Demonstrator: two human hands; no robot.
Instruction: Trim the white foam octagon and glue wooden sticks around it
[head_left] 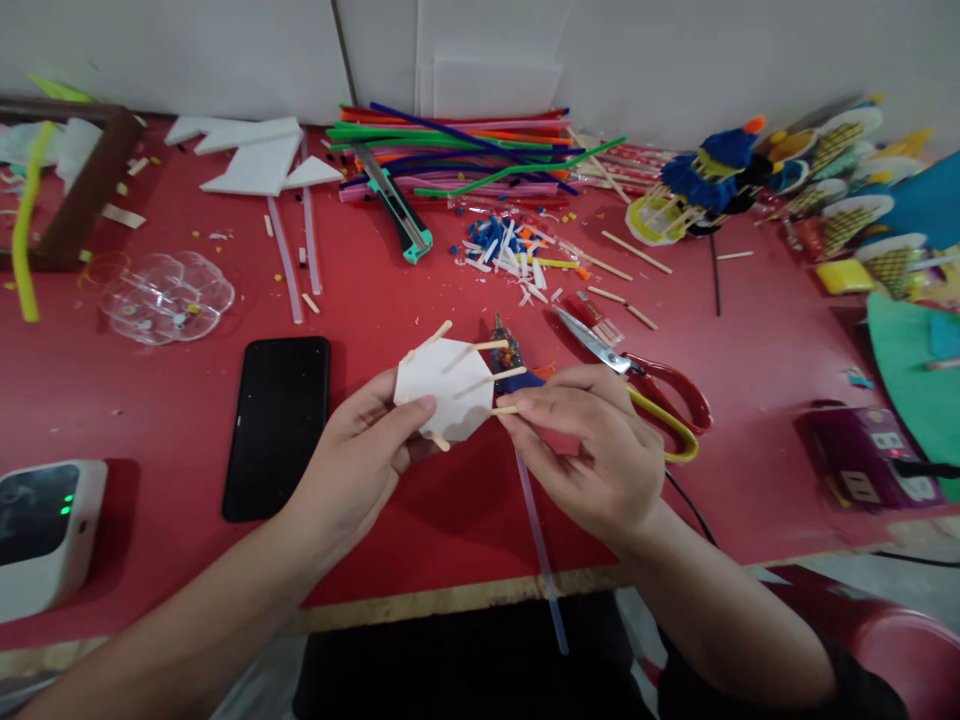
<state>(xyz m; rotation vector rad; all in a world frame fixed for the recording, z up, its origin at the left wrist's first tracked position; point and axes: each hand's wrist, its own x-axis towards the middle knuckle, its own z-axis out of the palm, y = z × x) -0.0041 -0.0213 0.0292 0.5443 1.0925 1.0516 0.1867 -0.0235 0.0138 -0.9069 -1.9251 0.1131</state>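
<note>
Between thumb and fingers, my left hand [375,440] grips a white foam piece [450,380] with cut, angular edges. Several short wooden sticks stand up around its rim. At its right edge, my right hand [589,445] pinches one wooden stick [506,410] between thumb and forefinger. Whether that stick is fixed in the foam I cannot tell. Just behind the piece lies a glue gun [508,345], partly hidden by my right hand. A clear glue stick [540,545] extends down from it past the table's front edge.
Scissors [637,370] lie to the right, a phone [277,430] to the left. Behind are a box cutter [394,205], coloured pipe cleaners [457,150], small cut scraps [506,250] and white foam offcuts [255,155]. A purple power socket block [862,460] sits far right.
</note>
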